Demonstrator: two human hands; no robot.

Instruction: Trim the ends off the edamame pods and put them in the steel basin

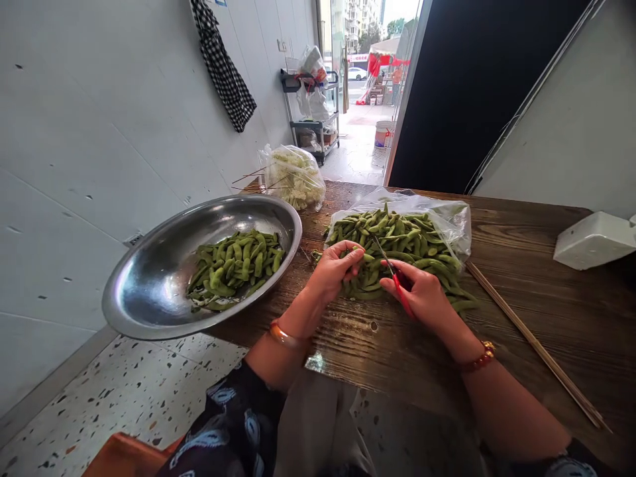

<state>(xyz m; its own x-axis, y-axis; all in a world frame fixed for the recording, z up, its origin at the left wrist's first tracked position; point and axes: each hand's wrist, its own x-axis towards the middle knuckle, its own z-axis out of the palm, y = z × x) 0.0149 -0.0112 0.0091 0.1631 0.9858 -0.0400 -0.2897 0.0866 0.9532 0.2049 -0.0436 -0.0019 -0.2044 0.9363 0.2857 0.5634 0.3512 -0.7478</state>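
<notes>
Between the thumb and fingers of my left hand [338, 266] is a green edamame pod [368, 257], its end pointing right. My right hand [416, 291] is closed round the red handles of a pair of scissors [400, 289], whose blades point up and left, close to the pod. Behind and beneath both hands lies a heap of edamame pods [397, 228], partly on a clear plastic bag [454, 218] and spilling onto the wooden table. To the left, a wide steel basin [144, 291] holds more pods [243, 262].
A clear bag of pale cauliflower-like pieces [295, 177] with thin sticks beside it stands at the table's back left. Long wooden sticks [536, 344] lie on the right of the table [517, 245], near a white box [593, 240]. Farther back is a cart [313, 122] by the doorway.
</notes>
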